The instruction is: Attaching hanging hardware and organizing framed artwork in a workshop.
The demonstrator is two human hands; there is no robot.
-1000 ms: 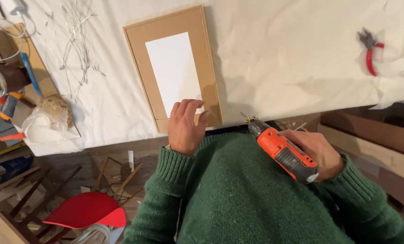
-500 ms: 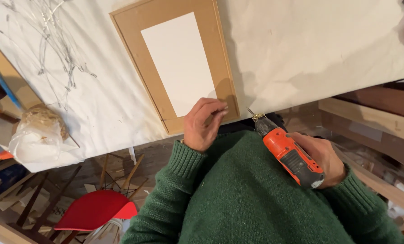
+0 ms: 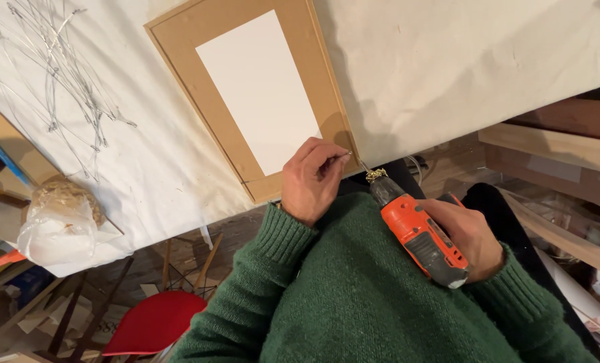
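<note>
A brown wooden frame (image 3: 179,40) with a white rectangular panel (image 3: 260,94) in its middle lies on the white cloth-covered table (image 3: 461,60). My left hand (image 3: 311,180) rests at the frame's near corner, its fingers pinching a small thin metal piece (image 3: 346,155), likely a screw. An orange and grey power drill (image 3: 417,232) is gripped in my right hand (image 3: 468,235), its bit tip pointing at that same corner, just beside the pinched piece. Both arms wear green knitted sleeves.
Thin metal wires (image 3: 51,74) lie spread on the cloth at the left. A clear plastic bag with a brownish bundle (image 3: 58,218) sits at the table's left edge. Below the table are a red chair seat (image 3: 155,323) and wooden sticks. Wooden boards (image 3: 555,144) lie at the right.
The view has shifted closer over the frame. My left hand now pinches the small metal piece at the corner, and the drill's tip has come up to it.
</note>
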